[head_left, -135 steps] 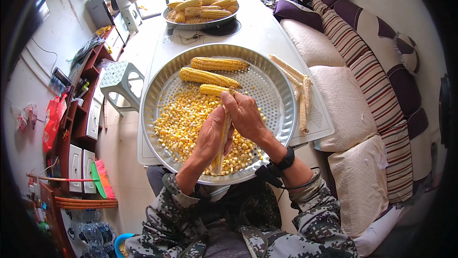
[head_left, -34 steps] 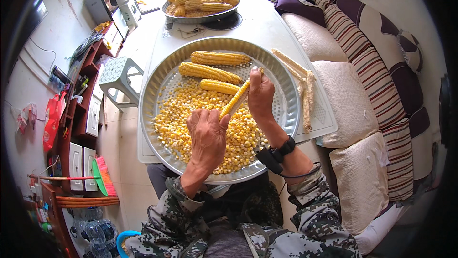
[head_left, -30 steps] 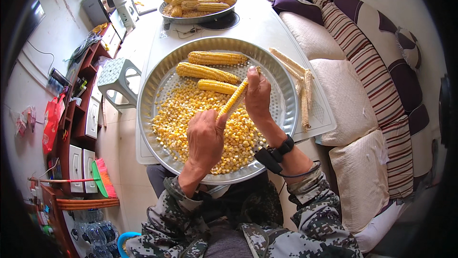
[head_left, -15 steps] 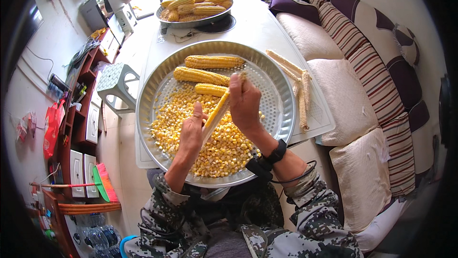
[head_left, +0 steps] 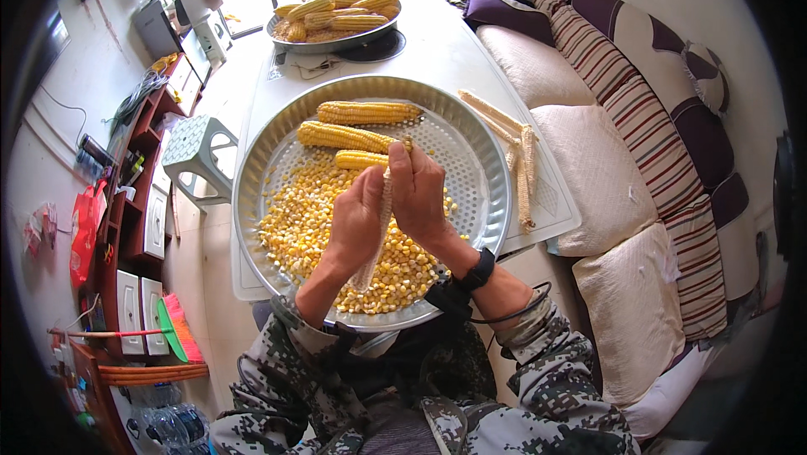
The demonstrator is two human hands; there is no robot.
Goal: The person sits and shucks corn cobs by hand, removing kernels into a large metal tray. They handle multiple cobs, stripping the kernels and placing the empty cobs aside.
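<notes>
Both my hands are closed round one corn cob (head_left: 373, 245), held over a round metal pan (head_left: 498, 203). Its lower part shows pale and stripped, pointing down toward me. My right hand (head_left: 418, 193) grips the cob's upper end, the thumb near the tip. Lower on the cob, my left hand (head_left: 356, 213) presses its thumb against the side; its other fingers are mostly hidden. Loose yellow kernels (head_left: 294, 228) cover the near left of the perforated pan bottom. At the pan's far side lie a corn ear (head_left: 368, 112), a second ear (head_left: 343, 134) and a shorter one (head_left: 360, 158).
Several stripped cobs (head_left: 523, 169) lie on the white table (head_left: 437, 26) right of the pan. Farther back, another pan (head_left: 336, 41) is heaped with corn ears. A sofa (head_left: 588, 169) runs along the right; a plastic stool (head_left: 202, 152) stands at the left.
My left hand has slid up the cob toward my right hand. The yellow strip seen along the cob has gone from view, and bare cob shows below my hands.
</notes>
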